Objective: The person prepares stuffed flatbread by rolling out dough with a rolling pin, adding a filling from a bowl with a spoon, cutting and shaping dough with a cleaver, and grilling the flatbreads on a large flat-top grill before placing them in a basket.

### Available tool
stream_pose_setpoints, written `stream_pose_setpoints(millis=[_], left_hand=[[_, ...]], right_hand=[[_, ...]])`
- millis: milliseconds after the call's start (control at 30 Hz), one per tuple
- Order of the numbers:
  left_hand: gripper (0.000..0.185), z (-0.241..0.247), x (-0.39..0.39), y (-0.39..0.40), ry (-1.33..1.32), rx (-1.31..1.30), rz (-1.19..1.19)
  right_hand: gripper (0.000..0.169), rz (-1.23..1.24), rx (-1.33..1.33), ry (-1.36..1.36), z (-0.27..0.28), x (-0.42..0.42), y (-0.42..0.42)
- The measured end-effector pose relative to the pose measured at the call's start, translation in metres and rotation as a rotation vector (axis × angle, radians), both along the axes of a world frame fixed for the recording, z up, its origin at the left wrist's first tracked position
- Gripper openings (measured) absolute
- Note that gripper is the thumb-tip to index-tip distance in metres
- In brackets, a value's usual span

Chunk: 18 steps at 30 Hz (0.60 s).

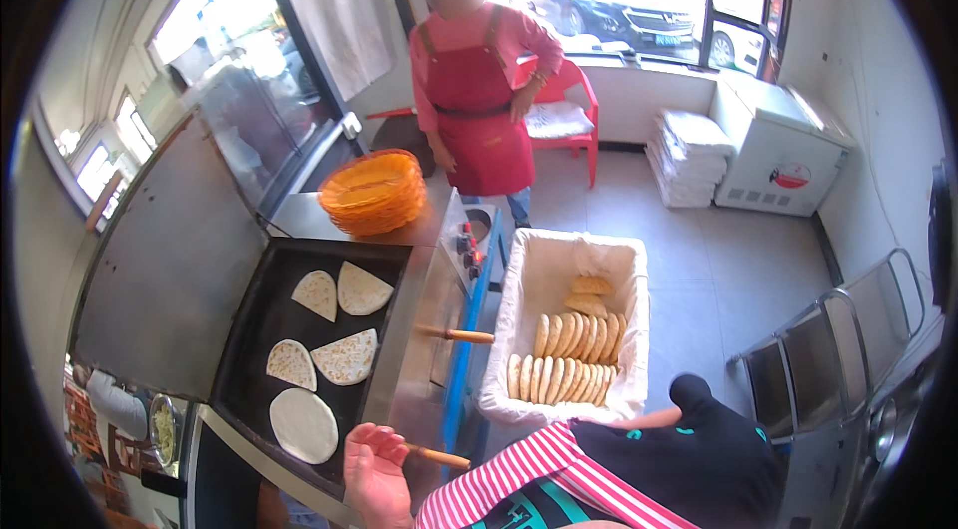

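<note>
My left hand (378, 470) is raised palm up at the griddle's near right corner, its fingers loosely curled beside a wooden handle (441, 456); nothing shows in its palm. My right hand is out of view. On the black griddle (247, 379) lie a round flatbread (304, 426) and several cut, browned flatbread pieces (344, 357). The griddle's metal lid (168, 267) stands raised on the far left side. A second wooden handle (468, 336) sticks out over the griddle's right edge. Right of it, a cloth-lined basket (636, 289) holds rows of flatbreads (576, 338).
A stack of orange baskets (374, 192) stands behind the griddle. A person in a red apron (479, 102) stands beyond, before a red chair (587, 102). Another person in a black top (696, 454) bends near the lower right. A metal rack (831, 342) and white chest freezer (778, 147) stand right.
</note>
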<state>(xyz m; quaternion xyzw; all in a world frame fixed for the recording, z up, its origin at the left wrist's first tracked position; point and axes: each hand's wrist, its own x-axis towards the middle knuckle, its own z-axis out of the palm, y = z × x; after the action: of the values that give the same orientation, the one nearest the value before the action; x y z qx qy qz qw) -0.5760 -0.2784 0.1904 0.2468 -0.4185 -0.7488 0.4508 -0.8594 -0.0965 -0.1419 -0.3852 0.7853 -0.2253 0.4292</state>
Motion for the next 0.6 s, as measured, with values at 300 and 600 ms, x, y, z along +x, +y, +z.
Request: stream_pose_setpoints(millis=[300,600], left_hand=[[0.027,-0.009,0.021,0.027,-0.041,-0.055,-0.121],[0.025,-0.014,0.046,0.040,-0.076,-0.022,-0.103]], right_hand=[[0.032,0.046,0.112,0.094,0.029,0.021,-0.026],[0.031,0.147,0.097,-0.003,0.024,0.039,-0.007]])
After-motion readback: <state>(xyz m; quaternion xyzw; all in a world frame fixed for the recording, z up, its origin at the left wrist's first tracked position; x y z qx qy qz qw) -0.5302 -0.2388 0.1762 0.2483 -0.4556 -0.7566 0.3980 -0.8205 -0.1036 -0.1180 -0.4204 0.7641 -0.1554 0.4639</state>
